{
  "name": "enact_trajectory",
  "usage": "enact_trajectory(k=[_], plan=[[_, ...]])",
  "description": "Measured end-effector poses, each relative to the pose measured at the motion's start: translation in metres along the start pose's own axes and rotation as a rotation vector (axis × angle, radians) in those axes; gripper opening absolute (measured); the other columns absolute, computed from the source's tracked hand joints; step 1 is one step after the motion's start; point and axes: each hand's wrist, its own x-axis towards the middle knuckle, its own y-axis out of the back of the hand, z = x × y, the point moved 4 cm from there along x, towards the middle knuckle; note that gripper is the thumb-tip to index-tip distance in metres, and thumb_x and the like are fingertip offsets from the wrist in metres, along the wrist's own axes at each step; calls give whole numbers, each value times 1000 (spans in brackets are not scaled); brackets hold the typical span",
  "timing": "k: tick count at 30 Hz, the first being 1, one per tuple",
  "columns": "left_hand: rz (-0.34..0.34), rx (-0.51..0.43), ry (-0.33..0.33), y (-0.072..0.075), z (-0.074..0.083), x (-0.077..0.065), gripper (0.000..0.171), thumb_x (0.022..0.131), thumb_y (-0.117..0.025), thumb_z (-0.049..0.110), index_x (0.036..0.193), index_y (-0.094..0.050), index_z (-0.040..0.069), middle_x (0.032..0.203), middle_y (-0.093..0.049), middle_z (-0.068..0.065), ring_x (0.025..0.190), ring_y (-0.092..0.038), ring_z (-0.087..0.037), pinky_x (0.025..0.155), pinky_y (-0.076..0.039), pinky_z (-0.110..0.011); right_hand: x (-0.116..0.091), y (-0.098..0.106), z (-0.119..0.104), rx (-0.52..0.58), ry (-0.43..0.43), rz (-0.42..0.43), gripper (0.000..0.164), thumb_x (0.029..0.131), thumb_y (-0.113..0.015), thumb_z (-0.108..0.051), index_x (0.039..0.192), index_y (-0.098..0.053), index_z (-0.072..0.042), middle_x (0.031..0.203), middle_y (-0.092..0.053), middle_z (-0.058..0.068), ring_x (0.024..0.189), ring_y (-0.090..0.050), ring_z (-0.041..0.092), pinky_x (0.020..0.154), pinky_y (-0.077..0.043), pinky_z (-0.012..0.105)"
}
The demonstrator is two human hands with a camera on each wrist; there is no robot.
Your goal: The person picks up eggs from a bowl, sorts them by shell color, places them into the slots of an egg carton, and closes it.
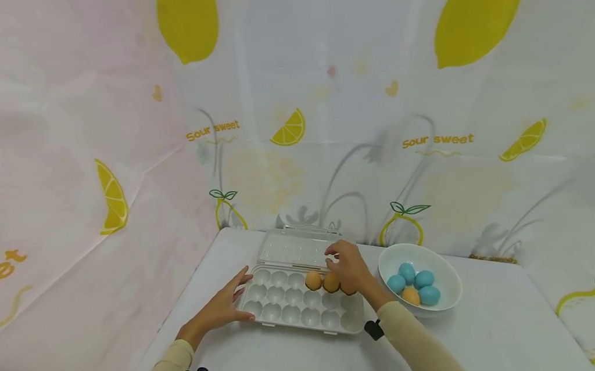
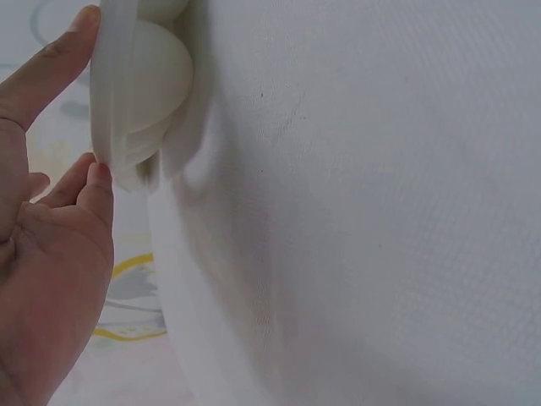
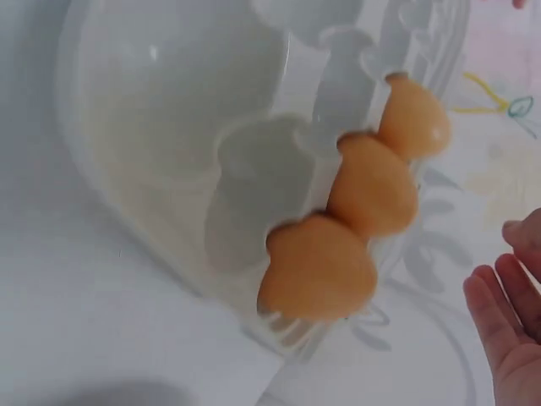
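A white plastic egg carton [image 1: 303,325] lies with its clear lid [image 1: 297,246] folded back toward the wall. Three brown eggs, among them the left one [image 1: 313,280] and the corner one [image 3: 317,271], fill cups at the right end of the back row. My left hand [image 1: 223,308] is spread along the carton's left end, its thumb and fingertips touching the rim [image 2: 112,85]. Over the back right part hovers my right hand [image 1: 350,266], fingers loosely bent and holding nothing. In the right wrist view that hand [image 3: 517,317] is apart from the eggs.
Right of the carton stands a white bowl [image 1: 449,281] with several blue eggs [image 1: 424,279] and one light orange egg [image 1: 410,296]. The white-covered table [image 1: 269,362] meets a lemon-print curtain [image 1: 297,179] at the back and left.
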Motion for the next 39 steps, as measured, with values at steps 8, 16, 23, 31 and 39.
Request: enact_trajectory(k=[8, 16, 23, 31, 39], plan=[[-5, 17, 4, 0, -12, 2, 123, 66, -91, 17, 156, -8, 2, 152, -29, -24, 142, -25, -39, 114, -29, -44, -7, 41, 21, -70, -69, 77, 17, 77, -74, 7, 93, -69, 3, 92, -66, 15, 86, -66, 31, 72, -62, 42], [1, 26, -1, 1, -11, 2, 124, 65, -91, 21, 155, -9, 1, 151, -31, -23, 141, -26, -40, 113, -30, -45, -26, 86, 49, -173, -176, 86, 17, 78, -74, 3, 94, -70, 4, 93, -67, 16, 86, -66, 32, 72, -62, 42], [-3, 2, -18, 1, -9, 1, 122, 66, -90, 18, 155, -9, 1, 151, -30, -26, 142, -24, -40, 114, -28, -47, -56, 112, 72, -206, -290, 59, 18, 80, -72, 0, 97, -69, 6, 93, -67, 17, 87, -64, 33, 74, -61, 44], [8, 22, -39, 1, -10, 0, 122, 66, -91, 20, 155, -10, 0, 151, -31, -26, 141, -25, -41, 113, -29, -47, -81, 125, 83, -239, -426, -35, 19, 83, -68, -6, 99, -69, 5, 95, -67, 17, 89, -63, 32, 80, -56, 49], [10, 18, -27, 2, -12, 0, 121, 66, -91, 21, 156, -10, 5, 151, -32, -23, 142, -25, -39, 114, -28, -45, -94, 121, 88, -232, -561, -152, 26, 80, -70, -10, 100, -67, 7, 96, -68, 18, 90, -64, 33, 80, -57, 50]])
